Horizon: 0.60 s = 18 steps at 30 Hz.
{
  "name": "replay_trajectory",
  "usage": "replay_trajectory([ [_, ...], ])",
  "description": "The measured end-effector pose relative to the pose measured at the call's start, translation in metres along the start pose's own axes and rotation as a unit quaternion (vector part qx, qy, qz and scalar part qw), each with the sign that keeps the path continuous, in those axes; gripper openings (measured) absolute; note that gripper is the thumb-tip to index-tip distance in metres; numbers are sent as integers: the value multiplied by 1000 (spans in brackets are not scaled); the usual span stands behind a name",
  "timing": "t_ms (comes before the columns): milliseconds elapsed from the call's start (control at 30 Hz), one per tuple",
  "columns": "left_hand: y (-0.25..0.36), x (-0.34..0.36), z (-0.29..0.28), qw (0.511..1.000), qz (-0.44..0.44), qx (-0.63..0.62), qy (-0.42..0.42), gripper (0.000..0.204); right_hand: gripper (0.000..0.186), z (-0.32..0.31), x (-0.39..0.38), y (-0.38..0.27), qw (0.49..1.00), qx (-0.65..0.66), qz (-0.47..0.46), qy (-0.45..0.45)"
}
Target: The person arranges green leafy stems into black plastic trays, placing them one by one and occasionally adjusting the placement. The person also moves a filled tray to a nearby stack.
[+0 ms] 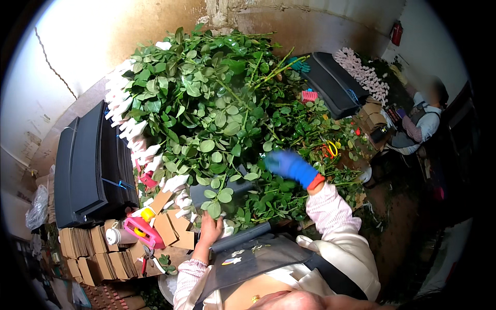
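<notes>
A big heap of leafy green stems (196,103) covers the work table, with white wrapped flower heads (132,132) along its left side. My left hand (211,230), bare, is at the near edge of the heap, fingers curled and partly hidden by leaves beside a white wrapped head; what it grips is unclear. My right hand (287,165), in a blue glove with a red cuff, is over the foliage right of center, its fingertips blurred among leaves. A dark grey mat (237,233) lies at the front edge, and yellow-handled scissors (332,149) rest to the right.
At left are black foam sheets (80,165), cardboard pieces (82,243), a pink tape dispenser (143,232), red-handled pliers (145,261) and a pale bottle (116,236). At back right stand another black stack (330,82) and pale wrapped heads (361,72); another person (429,119) works there.
</notes>
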<state>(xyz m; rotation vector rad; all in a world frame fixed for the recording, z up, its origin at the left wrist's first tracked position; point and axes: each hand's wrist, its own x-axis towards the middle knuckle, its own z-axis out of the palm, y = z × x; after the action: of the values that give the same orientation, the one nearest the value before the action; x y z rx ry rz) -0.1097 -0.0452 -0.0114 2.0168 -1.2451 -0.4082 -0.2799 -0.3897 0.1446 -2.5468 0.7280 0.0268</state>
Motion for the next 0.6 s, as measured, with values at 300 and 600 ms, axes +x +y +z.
replay_trajectory([
  [300,3,9,4,1000,16,-21,1,52,56,-64,145,13,971,-89,106,195],
  [600,8,4,8,999,-18,-39,22,48,43,-90,58,61,923,-122,-136,340],
])
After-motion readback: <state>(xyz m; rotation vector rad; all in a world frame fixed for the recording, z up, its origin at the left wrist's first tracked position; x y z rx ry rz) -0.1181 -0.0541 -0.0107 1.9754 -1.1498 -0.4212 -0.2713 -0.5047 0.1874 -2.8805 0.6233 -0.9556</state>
